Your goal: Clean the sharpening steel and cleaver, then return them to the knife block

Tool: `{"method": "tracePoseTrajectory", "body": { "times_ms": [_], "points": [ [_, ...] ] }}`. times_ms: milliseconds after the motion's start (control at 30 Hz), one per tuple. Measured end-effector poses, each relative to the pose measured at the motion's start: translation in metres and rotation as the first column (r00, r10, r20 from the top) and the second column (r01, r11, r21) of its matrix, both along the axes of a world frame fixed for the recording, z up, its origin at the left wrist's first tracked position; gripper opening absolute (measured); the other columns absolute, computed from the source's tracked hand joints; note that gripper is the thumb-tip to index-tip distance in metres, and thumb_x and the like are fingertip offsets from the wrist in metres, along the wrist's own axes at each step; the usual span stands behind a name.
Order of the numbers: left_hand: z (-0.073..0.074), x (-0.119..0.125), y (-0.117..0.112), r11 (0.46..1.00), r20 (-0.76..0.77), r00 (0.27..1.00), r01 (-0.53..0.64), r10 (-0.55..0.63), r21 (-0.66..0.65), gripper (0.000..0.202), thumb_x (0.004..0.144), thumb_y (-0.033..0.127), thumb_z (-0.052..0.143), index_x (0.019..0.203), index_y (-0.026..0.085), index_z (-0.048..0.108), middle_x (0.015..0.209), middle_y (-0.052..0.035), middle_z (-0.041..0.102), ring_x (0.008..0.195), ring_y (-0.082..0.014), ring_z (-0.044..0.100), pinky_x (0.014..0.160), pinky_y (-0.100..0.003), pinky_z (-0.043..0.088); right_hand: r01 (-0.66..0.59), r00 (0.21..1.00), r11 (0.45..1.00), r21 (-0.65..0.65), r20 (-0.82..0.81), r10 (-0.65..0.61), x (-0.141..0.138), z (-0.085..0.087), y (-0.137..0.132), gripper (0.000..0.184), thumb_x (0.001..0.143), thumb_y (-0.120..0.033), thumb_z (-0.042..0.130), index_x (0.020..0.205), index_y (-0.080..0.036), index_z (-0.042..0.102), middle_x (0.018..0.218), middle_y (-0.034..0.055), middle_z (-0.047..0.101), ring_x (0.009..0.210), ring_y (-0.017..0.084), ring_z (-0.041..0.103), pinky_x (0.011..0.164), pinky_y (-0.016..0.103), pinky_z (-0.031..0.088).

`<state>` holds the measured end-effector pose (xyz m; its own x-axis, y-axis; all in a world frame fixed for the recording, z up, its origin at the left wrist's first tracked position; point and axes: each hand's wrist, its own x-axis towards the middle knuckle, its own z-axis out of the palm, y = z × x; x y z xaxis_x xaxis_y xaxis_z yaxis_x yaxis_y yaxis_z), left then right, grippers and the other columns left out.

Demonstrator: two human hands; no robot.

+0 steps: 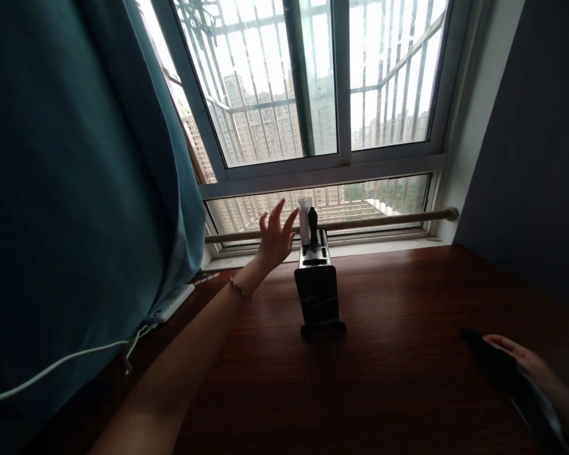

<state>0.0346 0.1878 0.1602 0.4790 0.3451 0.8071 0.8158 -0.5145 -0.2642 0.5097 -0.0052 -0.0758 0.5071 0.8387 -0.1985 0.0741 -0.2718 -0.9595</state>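
Observation:
My left hand is raised above the wooden table, fingers spread and open, just left of a white handle that stands in a dark knife block. A black handle stands beside the white one in the same block. The hand's fingertips are close to the white handle but I cannot tell if they touch it. My right hand rests at the table's right edge on a long black object, fingers laid along it.
A teal curtain hangs at the left, over a white power strip and its cable. Behind the table are a barred window and a wooden rail. A dark wall stands at the right.

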Motion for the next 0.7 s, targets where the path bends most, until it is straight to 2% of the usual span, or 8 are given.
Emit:
{"method": "tracePoseTrajectory", "body": {
  "times_ms": [67, 133, 200, 300, 333, 433, 533, 700],
  "points": [
    [-0.034, -0.004, -0.025, 0.995, 0.295, 0.954, 0.080, -0.061, -0.053, 0.072, 0.079, 0.019, 0.054, 0.139, 0.018, 0.015, 0.143, -0.0212, 0.019, 0.134, -0.0314, 0.023, 0.102, -0.052, 0.027, -0.022, 0.966, 1.000, 0.013, -0.258, 0.025, -0.001, 0.010, -0.005, 0.022, 0.059, -0.030, 0.066, 0.080, -0.026, 0.060, 0.080, 0.0140, 0.066, 0.065, 0.017, 0.063, 0.062, 0.030, 0.045],
    [-0.073, -0.008, -0.056, 0.977, 0.452, 0.884, 0.188, -0.121, -0.105, 0.067, 0.081, 0.020, 0.053, 0.137, 0.018, 0.016, 0.138, -0.0197, 0.024, 0.129, -0.0279, 0.031, 0.102, -0.049, 0.033, -0.032, 0.932, 0.998, 0.059, -0.358, 0.051, -0.008, 0.028, -0.013, 0.025, 0.064, -0.028, 0.064, 0.088, -0.028, 0.058, 0.079, 0.0095, 0.064, 0.063, 0.015, 0.061, 0.060, 0.029, 0.043],
    [-0.113, -0.011, -0.090, 0.940, 0.455, 0.883, 0.245, -0.116, -0.236, 0.062, 0.082, 0.019, 0.053, 0.135, 0.017, 0.021, 0.135, -0.0179, 0.029, 0.128, -0.0259, 0.033, 0.103, -0.047, 0.034, 0.029, 0.936, 0.997, 0.075, -0.353, -0.001, -0.022, 0.049, -0.019, 0.029, 0.068, -0.031, 0.061, 0.096, -0.031, 0.054, 0.079, 0.0066, 0.061, 0.058, 0.014, 0.058, 0.055, 0.031, 0.041],
    [-0.159, -0.012, -0.136, 0.891, 0.361, 0.925, 0.259, -0.118, -0.372, 0.059, 0.083, 0.016, 0.050, 0.135, 0.016, 0.021, 0.136, -0.0181, 0.028, 0.130, -0.0253, 0.030, 0.103, -0.047, 0.035, -0.105, 0.965, 0.986, 0.130, -0.227, 0.133, -0.063, 0.078, -0.021, 0.032, 0.075, -0.046, 0.055, 0.100, -0.027, 0.051, 0.074, 0.0040, 0.055, 0.055, 0.014, 0.053, 0.051, 0.030, 0.038],
    [-0.169, -0.011, -0.148, 0.869, 0.302, 0.942, 0.266, -0.144, -0.418, 0.059, 0.083, 0.016, 0.050, 0.135, 0.015, 0.021, 0.137, -0.0186, 0.027, 0.130, -0.0252, 0.030, 0.102, -0.045, 0.037, -0.228, 0.957, 0.963, 0.143, -0.150, 0.249, -0.081, 0.085, -0.019, 0.033, 0.078, -0.048, 0.050, 0.100, -0.025, 0.051, 0.078, 0.0051, 0.056, 0.061, 0.014, 0.055, 0.054, 0.030, 0.040],
    [-0.183, -0.007, -0.174, 0.831, 0.139, 0.953, 0.302, -0.268, -0.467, 0.055, 0.082, 0.014, 0.051, 0.132, 0.015, 0.028, 0.137, -0.0180, 0.028, 0.130, -0.0263, 0.030, 0.102, -0.047, 0.037, -0.592, 0.785, 0.803, 0.063, 0.270, 0.557, -0.133, 0.095, -0.009, 0.037, 0.083, -0.050, 0.040, 0.097, -0.019, 0.054, 0.080, 0.0065, 0.061, 0.071, 0.018, 0.058, 0.064, 0.032, 0.044],
    [-0.179, 0.002, -0.189, 0.805, 0.020, 0.931, 0.325, -0.363, -0.496, 0.048, 0.081, 0.013, 0.051, 0.127, 0.015, 0.037, 0.134, -0.0163, 0.037, 0.131, -0.0278, 0.029, 0.103, -0.051, 0.034, -0.640, 0.573, 0.767, -0.046, 0.636, 0.517, -0.171, 0.092, -0.003, 0.036, 0.084, -0.046, 0.041, 0.103, -0.019, 0.055, 0.091, 0.0072, 0.064, 0.082, 0.019, 0.059, 0.075, 0.035, 0.045],
    [-0.165, 0.017, -0.207, 0.686, -0.094, 0.836, 0.374, -0.541, -0.624, 0.034, 0.086, 0.022, 0.047, 0.120, 0.017, 0.047, 0.125, -0.0090, 0.052, 0.128, -0.0236, 0.036, 0.105, -0.047, 0.032, -0.696, 0.318, 0.700, -0.160, 0.805, 0.501, -0.211, 0.065, -0.021, 0.035, 0.088, -0.035, 0.035, 0.108, -0.016, 0.057, 0.107, 0.0099, 0.062, 0.100, 0.022, 0.055, 0.089, 0.039, 0.042]
  ]
}}
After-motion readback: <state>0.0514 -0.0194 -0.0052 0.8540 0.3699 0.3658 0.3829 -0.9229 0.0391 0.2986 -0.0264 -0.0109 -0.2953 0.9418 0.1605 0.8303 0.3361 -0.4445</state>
